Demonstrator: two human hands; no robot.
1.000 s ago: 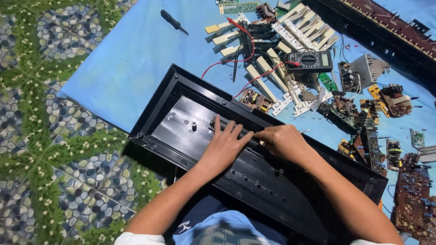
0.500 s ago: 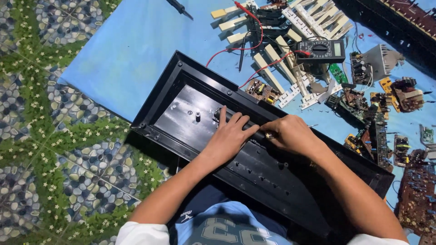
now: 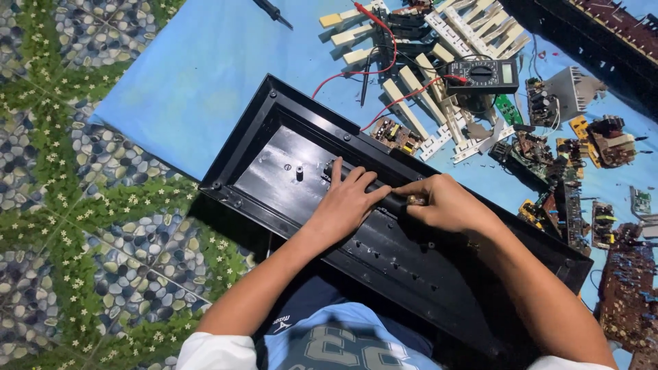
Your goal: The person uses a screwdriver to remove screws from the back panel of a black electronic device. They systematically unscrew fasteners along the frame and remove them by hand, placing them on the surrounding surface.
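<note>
A long black plastic keyboard casing (image 3: 260, 147) runs across the person's lap, open side up, from ten o'clock down to four o'clock; propped like that, its shallow inside faces the head camera and both hands can reach in. Inside the tray there is little: a bare shiny floor, a small upright screw post (image 3: 299, 173) near the ten o'clock end, and a row of small studs along the near wall. Under everything lies a blue sheet (image 3: 199, 62), likely spread so that loose parts stay together and off the patterned green floor covering (image 3: 62, 205).

At one o'clock, pale keyboard key strips (image 3: 473, 27) lie in a heap with a black multimeter (image 3: 482, 75) on top, its red lead (image 3: 343, 65) trailing back toward the casing. At three o'clock, circuit boards (image 3: 603, 137) are scattered flat and apart.

Now the hands, dead centre. The left hand (image 3: 349, 202) lies palm down, fingers curled over a black cylindrical tool handle (image 3: 384, 199), steadying it against the casing's far wall. The right hand (image 3: 445, 204) closes round the handle's other end, fingertips pinched there. A black screwdriver (image 3: 273, 12) sits unused at twelve o'clock.
</note>
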